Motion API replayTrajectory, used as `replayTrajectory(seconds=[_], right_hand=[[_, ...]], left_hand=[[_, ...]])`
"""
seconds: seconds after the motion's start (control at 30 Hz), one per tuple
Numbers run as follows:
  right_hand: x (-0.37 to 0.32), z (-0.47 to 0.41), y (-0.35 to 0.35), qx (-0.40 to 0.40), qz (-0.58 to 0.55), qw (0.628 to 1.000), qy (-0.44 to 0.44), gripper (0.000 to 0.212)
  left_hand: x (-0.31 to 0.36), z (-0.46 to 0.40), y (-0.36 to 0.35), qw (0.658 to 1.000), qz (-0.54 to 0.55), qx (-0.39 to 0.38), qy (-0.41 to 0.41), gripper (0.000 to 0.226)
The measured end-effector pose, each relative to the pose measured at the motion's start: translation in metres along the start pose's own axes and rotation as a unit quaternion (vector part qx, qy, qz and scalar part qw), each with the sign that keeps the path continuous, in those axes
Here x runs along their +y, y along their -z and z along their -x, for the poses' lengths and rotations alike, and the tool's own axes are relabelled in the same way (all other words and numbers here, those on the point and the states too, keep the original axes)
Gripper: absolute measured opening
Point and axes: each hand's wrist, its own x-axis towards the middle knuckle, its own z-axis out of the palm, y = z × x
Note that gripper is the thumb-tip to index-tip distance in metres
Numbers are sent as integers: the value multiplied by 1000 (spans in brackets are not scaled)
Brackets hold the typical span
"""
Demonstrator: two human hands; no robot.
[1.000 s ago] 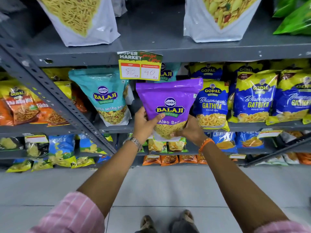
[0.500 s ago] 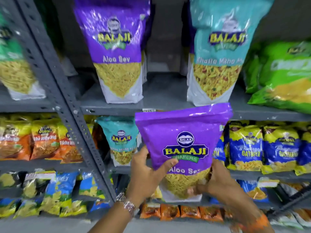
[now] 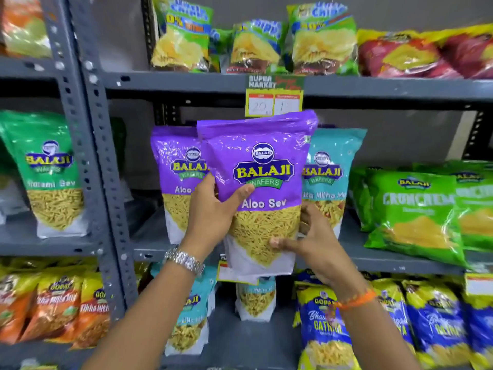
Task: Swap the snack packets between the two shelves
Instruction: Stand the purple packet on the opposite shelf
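Fingers of both hands are wrapped on the purple packet, and I read that as a carry grip: my left hand clamps its left edge with the thumb lying across the front just under the logo, while my right hand cups the lower right corner, thumb pressed on the clear window, so the floppy pouch stays upright and facing out. I hold it in front of the middle shelf, its bottom hanging just below the shelf lip, not yet resting on anything. Right behind it to the left stands a matching purple pack, and to the right a teal pack; the gap between them looks like the slot I am aiming for. Below, on the lower shelf, another teal pack stands, which suits the swap. Next I judge it needs a lift over the lip and a push away from me
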Motion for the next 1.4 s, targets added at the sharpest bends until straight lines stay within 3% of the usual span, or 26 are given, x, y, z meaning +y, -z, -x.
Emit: replayTrajectory(seconds=[0.3,0.57,0.83,1.07,1.3,1.4], right_hand=[[30,-48,-21,53,40,998,-24,79],[33,-53,-32,92,173,980,17,80],[30,-43,-30,143,264,952,60,85],[30,-42,-37,173,346,920,59,75],[28,-33,-23,163,367,913,71,65],[24,-22,12,238,274,930,55,62]], left_hand=[[-16,-38,-11,993,-116,-19,11,52],[-28,-40,-26,993,-115,-2,35,48],[-36,-31,-31,989,-143,44,7,47],[-47,-13,-36,992,-85,91,34,72],[-36,0,-39,983,-99,152,-2,67],[-27,23,-46,977,-116,169,-55,48]])
